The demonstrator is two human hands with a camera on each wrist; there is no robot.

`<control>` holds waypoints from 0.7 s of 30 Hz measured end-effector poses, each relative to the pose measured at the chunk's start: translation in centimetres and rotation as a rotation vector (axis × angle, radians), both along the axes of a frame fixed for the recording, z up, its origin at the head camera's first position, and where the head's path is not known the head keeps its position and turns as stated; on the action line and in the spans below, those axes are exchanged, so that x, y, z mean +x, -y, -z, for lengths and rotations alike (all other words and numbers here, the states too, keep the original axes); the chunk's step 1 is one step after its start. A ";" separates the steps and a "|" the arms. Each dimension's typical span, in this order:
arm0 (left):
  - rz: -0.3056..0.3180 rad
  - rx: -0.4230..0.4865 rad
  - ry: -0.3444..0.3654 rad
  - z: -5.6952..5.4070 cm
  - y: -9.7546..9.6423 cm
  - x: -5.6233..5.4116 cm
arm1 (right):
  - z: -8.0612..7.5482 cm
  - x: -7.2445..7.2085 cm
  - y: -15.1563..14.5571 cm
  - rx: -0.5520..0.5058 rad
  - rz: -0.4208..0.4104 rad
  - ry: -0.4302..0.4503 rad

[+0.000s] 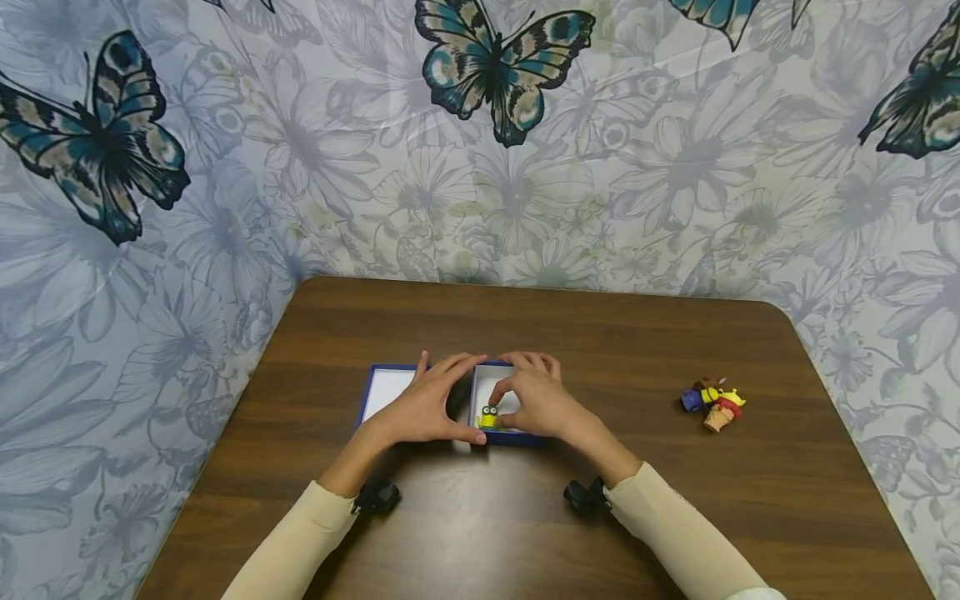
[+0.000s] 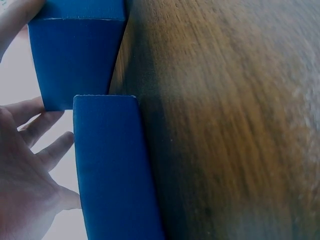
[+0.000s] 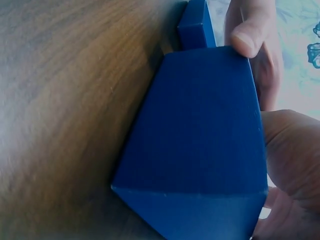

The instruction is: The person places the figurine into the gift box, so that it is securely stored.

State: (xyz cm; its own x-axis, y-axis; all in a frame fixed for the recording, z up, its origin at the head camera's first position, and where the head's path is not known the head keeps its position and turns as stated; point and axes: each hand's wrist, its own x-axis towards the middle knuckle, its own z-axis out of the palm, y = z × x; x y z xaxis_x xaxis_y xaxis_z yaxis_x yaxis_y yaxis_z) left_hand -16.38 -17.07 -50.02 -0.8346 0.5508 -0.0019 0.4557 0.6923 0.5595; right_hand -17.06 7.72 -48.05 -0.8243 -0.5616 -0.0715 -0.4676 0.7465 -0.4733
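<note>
An open blue box [image 1: 517, 439] with a white inside stands at the table's middle. My left hand [image 1: 425, 406] grips its left side, thumb at the near rim and fingertips at the far rim. Inside it, a small yellow figure [image 1: 488, 418] with big round eyes stands near the front left corner. My right hand [image 1: 542, 400] reaches in over the right side, with curled index finger and thumb pinching at the figure. Left of the box lies its shallower blue lid [image 1: 386, 392], white side up, partly covered by my left hand. In the left wrist view, the lid [image 2: 112, 170] is nearer than the box [image 2: 77, 60].
Several small toy figures [image 1: 716, 404] lie together on the right part of the wooden table [image 1: 637, 350]. One wears red and sits in a cone shape. Behind the table hangs a butterfly-and-flower cloth [image 1: 525, 192]. Black wrist cameras [image 1: 377, 497] sit below both hands.
</note>
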 end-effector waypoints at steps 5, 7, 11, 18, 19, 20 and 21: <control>-0.001 -0.006 -0.005 0.1 0.0 -0.1 | 0.2 0.1 0.3 0.008 0.009 -0.013; -0.002 -0.010 -0.006 0.2 0.0 -0.1 | 0.3 0.1 0.4 0.017 0.013 -0.014; -0.002 0.000 0.001 0.1 -0.1 -0.1 | 0.4 0.0 0.4 0.021 0.013 -0.024; -0.002 -0.013 -0.011 0.1 0.0 -0.1 | 0.5 -0.1 0.3 0.020 0.004 -0.023; -0.004 -0.016 -0.014 0.1 0.1 -0.1 | 0.5 -0.1 0.2 0.018 -0.001 -0.022; -0.004 -0.018 -0.017 0.2 0.1 -0.1 | 0.6 -0.1 0.2 0.017 -0.006 -0.021; -0.004 -0.020 -0.019 0.2 0.2 0.0 | 0.6 -0.1 0.2 0.017 -0.010 -0.021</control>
